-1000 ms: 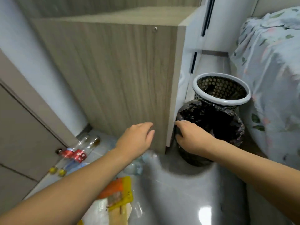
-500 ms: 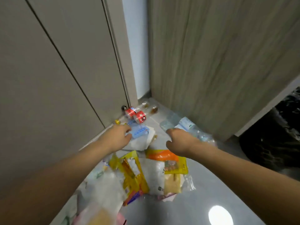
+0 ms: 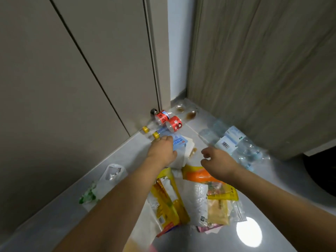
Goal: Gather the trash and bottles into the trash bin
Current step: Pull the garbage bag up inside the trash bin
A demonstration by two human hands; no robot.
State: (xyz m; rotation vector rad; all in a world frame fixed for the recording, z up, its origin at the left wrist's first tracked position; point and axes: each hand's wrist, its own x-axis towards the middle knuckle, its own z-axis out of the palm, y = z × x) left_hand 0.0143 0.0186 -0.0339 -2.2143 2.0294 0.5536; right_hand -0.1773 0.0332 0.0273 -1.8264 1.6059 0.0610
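Head view: we note the left hand (image 3: pixel 162 149) on a blue-labelled bottle (image 3: pixel 177 142) by the door; whether its fingers grip is hidden from us. The right hand (image 3: pixel 217 161) hovers, fingers loosely curled, holding nothing, above wrappers (image 3: pixel 214 197) on the floor (image 3: pixel 283 179). The trash bin (image 3: pixel 323 171) is cut off at right.

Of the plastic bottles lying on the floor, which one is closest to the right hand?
The clear crushed bottle with the white barcode label, just beyond the right hand. The red-labelled bottles and yellow-capped ones lie further left, by the left hand.
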